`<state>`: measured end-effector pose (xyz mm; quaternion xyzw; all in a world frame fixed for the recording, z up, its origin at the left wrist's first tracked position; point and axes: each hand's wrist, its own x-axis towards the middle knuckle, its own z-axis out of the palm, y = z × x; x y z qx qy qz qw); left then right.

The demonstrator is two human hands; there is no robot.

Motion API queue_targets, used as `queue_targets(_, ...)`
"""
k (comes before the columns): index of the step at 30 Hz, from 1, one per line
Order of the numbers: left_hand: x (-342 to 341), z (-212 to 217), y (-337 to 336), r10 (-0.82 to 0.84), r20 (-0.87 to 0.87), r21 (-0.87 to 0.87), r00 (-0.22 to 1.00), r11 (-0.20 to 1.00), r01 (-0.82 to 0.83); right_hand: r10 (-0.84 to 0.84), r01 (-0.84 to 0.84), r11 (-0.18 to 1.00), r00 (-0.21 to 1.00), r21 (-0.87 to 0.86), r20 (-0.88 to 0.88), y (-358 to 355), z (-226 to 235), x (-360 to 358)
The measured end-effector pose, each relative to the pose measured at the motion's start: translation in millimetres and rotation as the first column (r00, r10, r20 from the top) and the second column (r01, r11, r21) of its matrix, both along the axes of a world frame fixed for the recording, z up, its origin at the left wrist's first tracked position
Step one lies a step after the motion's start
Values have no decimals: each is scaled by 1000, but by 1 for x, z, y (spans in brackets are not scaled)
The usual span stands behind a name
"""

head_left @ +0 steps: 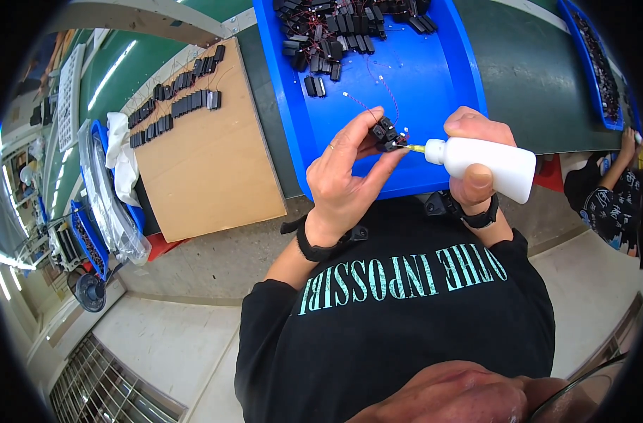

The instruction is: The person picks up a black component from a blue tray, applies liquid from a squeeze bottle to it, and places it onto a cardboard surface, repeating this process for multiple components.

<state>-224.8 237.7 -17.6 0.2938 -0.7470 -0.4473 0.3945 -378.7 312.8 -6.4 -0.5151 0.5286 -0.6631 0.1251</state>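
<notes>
Between the thumb and fingers of my left hand point(346, 166) are small black rectangular parts point(386, 132) with thin twisted wires and white plugs. How many parts are in that grip, I cannot tell. My right hand point(480, 155) is wrapped round a white squeeze bottle point(496, 168), tilted so its yellowish needle tip point(414, 148) points left. The tip meets, or nearly meets, the black parts. Both hands are over the near side of a blue tray point(378, 192), whose far end holds a heap of similar black wired parts point(335, 32).
A brown board point(201, 176) at left carries rows of black parts point(187, 103). Beyond its left edge lie clear plastic bags point(110, 201) and a white cloth point(122, 158). Another blue tray point(596, 67) stands far right, near another person point(610, 187). A small fan point(91, 290) is lower left.
</notes>
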Motion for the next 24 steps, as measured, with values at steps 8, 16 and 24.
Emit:
queue_targets(8, -1, -1, 0, 13, -15, -3, 1000, 1000, -13, 16, -16, 1000, 999, -6, 43, 1, -4, -2)
queue_targets(16, -2, 1, 1, 14, -61, 45, 998, 999, -11, -48, 52, 998, 994, -40, 93, 0, -1, 1)
queue_targets(24, -2, 1, 1, 20, -49, 39, 999, 999, -18, -3, 2, 997, 1000, -73, -12, 0, -7, -7)
